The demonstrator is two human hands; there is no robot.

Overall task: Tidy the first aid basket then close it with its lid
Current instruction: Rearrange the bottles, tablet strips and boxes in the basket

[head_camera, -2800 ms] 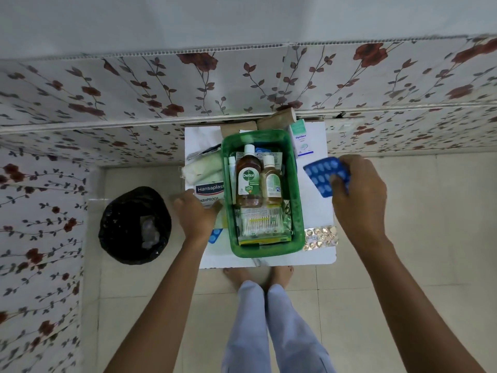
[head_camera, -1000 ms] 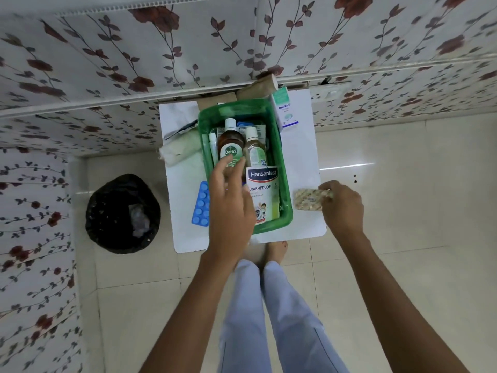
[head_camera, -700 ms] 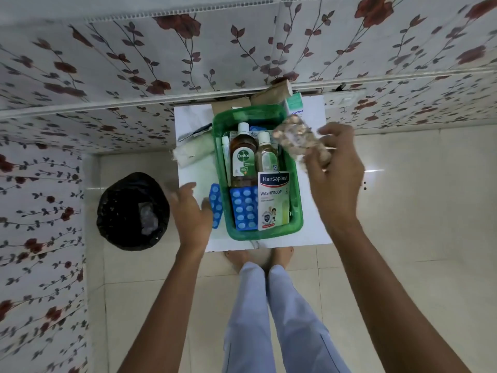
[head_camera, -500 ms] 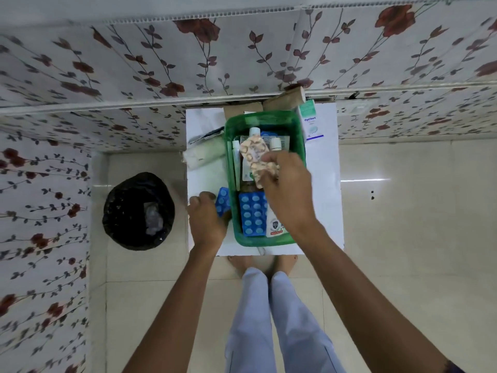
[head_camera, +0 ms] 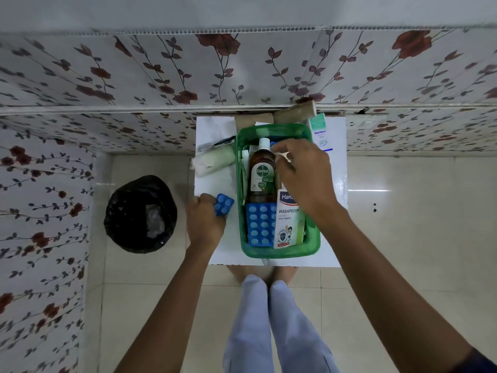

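A green basket (head_camera: 279, 253) sits at the centre of the frame on a small white table (head_camera: 333, 224) that stands against a flowered wall. In the basket a brown Dettol bottle (head_camera: 262, 176) lies lengthwise on the left with its white cap toward the wall; below it in the frame lies a blue blister pack (head_camera: 259, 224), and beside that on the right a Hansaplast box (head_camera: 287, 222), its top covered by the right hand. The right hand (head_camera: 304, 176) hangs over the upper right part of the basket with the fingers spread and curled downward; whether they hold anything underneath cannot be told. The left hand (head_camera: 204, 224) is at the left of the basket, on the table's lower left part, and is closed around a second blue pack (head_camera: 223, 204), whose upper end sticks out past the fingers. Left of the basket, higher in the frame, lies a white roll (head_camera: 215, 160), touching the basket's left wall. At the upper right of the table, just beside the basket, stands a white and green Optibex box (head_camera: 318, 130). Two brown cardboard pieces (head_camera: 295, 110) lean at the wall behind the basket. A black-lined bin (head_camera: 141, 214) stands on the tiled floor at the left of the table.
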